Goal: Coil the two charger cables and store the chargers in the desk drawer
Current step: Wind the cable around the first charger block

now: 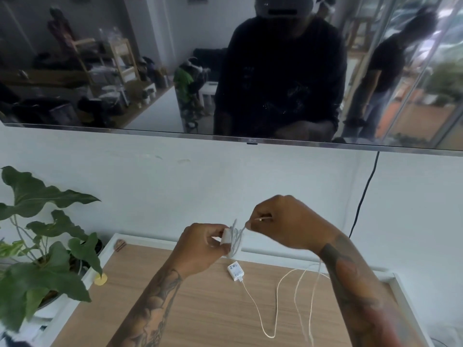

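A home living room – a wall-mounted TV (225,66) hangs above a wooden desk (200,309). A leafy houseplant (45,246) stands beside it

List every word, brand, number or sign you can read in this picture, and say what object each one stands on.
"LG": logo at the middle of the television's lower bezel.
Dark printed marks on the label of the white charger lying on the desk: too small and blurred to read.
Pale print on the dark shirt reflected in the screen: not readable.
No other text shows.
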